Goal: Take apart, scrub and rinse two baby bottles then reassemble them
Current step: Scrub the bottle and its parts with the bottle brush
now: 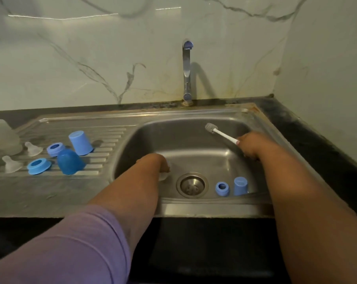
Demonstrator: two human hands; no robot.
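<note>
In the sink (144,128), the left hand (160,162) grips a translucent part (163,176); the right hand (250,145), clutching the bottle brush (218,132), points its bristles away.

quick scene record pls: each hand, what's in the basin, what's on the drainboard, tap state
left hand: in the basin, on a pale translucent part; grip hidden
right hand: grips bottle brush, bristles up and away
basin: blue ring and blue cap right of the drain
drainboard: two blue caps, two blue rings, two clear nipples, frosted bottles at far left
tap: no water seen running
</note>
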